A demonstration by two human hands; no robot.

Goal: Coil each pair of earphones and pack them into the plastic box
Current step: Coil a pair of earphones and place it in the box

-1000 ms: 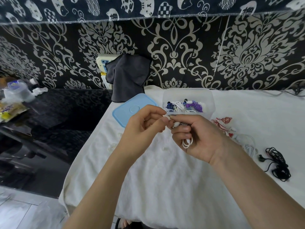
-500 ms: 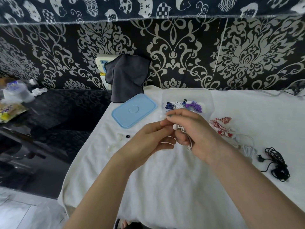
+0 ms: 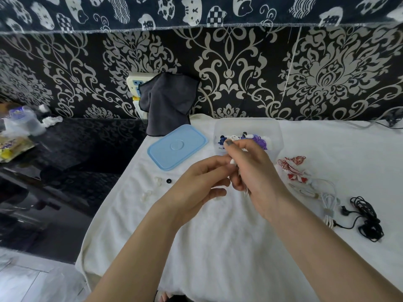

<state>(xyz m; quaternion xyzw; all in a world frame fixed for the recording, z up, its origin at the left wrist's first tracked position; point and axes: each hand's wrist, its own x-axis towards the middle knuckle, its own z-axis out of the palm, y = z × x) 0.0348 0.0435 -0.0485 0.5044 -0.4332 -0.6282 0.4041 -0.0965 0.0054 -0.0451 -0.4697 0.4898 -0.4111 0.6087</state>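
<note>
Two forearms reach in over the white-covered counter [image 3: 218, 247], hands meeting before the clear plastic box [image 3: 277, 131]. Right hand [image 3: 255, 171] curls round coiled white earphones [image 3: 233, 161]; left hand [image 3: 196, 184], fingers loosely extended, touches them.

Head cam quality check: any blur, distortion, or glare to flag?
Head view: strong wide-angle bowing, table edge and wall trim curve; clutter at far left is smeared; both hands, left hand and right hand, slightly soft; light is even with faint shadows; white earphones wash out against the pale cloth.
</note>
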